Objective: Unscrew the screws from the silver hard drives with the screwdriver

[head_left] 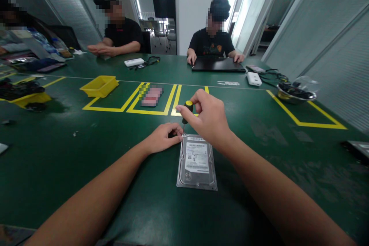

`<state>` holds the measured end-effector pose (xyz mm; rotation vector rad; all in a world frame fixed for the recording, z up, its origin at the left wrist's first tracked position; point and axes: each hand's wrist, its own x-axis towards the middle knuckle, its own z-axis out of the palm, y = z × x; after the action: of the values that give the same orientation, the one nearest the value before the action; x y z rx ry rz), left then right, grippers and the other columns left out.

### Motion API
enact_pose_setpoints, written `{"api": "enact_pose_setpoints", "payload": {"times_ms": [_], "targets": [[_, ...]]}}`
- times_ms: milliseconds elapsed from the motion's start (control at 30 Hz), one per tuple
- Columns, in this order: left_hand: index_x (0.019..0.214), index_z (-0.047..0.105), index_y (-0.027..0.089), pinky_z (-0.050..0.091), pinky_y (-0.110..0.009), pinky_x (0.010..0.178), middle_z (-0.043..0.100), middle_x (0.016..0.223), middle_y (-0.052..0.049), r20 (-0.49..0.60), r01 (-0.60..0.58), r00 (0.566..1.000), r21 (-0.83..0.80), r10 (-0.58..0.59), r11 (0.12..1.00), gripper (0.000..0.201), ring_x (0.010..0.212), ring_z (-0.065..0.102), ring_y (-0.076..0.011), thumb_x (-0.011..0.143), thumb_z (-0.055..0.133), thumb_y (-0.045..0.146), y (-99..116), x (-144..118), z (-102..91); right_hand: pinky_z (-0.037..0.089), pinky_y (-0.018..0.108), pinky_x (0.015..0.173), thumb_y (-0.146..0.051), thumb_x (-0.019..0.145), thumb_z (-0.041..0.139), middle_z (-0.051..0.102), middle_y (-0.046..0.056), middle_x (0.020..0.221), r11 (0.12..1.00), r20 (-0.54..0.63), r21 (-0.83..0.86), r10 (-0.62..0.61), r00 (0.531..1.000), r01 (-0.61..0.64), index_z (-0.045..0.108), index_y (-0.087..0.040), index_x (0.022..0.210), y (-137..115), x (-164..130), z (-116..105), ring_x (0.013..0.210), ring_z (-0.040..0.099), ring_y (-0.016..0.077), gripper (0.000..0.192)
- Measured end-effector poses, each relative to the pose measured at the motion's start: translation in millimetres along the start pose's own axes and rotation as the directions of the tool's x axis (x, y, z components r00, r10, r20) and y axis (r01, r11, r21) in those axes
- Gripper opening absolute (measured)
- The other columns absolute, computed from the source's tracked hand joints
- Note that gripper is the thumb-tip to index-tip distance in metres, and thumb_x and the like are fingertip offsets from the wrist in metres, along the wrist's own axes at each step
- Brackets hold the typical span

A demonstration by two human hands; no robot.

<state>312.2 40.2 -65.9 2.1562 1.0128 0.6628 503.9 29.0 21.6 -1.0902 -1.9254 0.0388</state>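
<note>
Fingers (198, 104) pinch the screwdriver (186, 110) upright over the hard drive's (197, 163) far-left corner.

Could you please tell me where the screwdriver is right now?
In the head view, the screwdriver stands upright at centre, held by the right hand, its tip at the far left corner of the hard drive, beside the left hand.

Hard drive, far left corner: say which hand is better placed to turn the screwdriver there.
Right. The right hand already grips the screwdriver upright, its tip at that corner of the hard drive. The left hand only rests its fingers beside the tip.
</note>
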Motion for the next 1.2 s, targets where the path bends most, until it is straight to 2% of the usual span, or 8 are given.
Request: {"api": "enact_pose_setpoints", "payload": {"times_ms": [167,433,667,833,1200], "targets": [[0.090,0.063,0.017,0.043,-0.028,0.071,0.064,0.082,-0.001,-0.001,0.012,1.000,-0.013,-0.012,1.000,0.018,0.077,0.058,-0.0160,0.088,0.063,0.035,0.1,-0.3,-0.6,0.039,0.028,0.068,-0.029,0.086,0.063,0.057,0.003,0.086,0.997,0.010,0.061,-0.044,0.999,0.043,0.066,-0.016,0.091,2.3,4.1,-1.5,0.074,0.051,0.0143,0.014],[0.091,0.064,0.017,0.044,-0.028,0.071,0.064,0.083,-0.001,-0.003,0.011,1.000,-0.012,-0.011,1.000,0.018,0.077,0.058,-0.0157,0.087,0.063,0.034,-0.3,0.2,-0.1,0.048,0.030,0.078,-0.012,0.082,0.054,0.068,0.005,0.101,0.974,0.082,0.222,-0.066,0.994,0.046,0.069,-0.016,0.111,2.2,7.5,-8.2,0.088,0.061,0.0165,0.032],[0.090,0.064,0.017,0.044,-0.028,0.070,0.064,0.082,-0.001,-0.002,0.014,1.000,-0.020,-0.014,1.000,0.018,0.077,0.059,-0.0161,0.087,0.063,0.035,1.2,0.0,-0.2,0.048,0.030,0.088,-0.005,0.080,0.049,0.072,0.002,0.106,0.970,0.150,0.232,-0.105,0.983,0.068,0.072,-0.019,0.101,-2.5,8.8,-15.4,0.097,0.064,0.0171,0.034],[0.090,0.064,0.017,0.044,-0.028,0.070,0.064,0.082,-0.001,0.001,0.014,1.000,-0.042,-0.014,0.999,0.018,0.076,0.058,-0.0160,0.087,0.063,0.035,0.5,0.4,0.0,0.048,0.030,0.095,0.002,0.076,0.041,0.072,0.006,0.106,0.942,0.157,0.303,-0.198,0.968,0.143,0.073,-0.013,0.101,-2.0,10.0,-17.5,0.102,0.064,0.0166,0.043],[0.090,0.064,0.017,0.044,-0.028,0.071,0.063,0.083,-0.001,-0.006,-0.001,1.000,-0.029,0.000,1.000,0.016,0.077,0.058,-0.0154,0.087,0.063,0.033,-0.7,-0.1,0.4,0.050,0.030,0.088,-0.004,0.080,0.048,0.072,0.005,0.110,0.959,0.197,0.264,-0.159,0.967,0.104,0.072,-0.017,0.105,-3.7,10.9,-20.7,0.103,0.065,0.0176,0.037]]}}
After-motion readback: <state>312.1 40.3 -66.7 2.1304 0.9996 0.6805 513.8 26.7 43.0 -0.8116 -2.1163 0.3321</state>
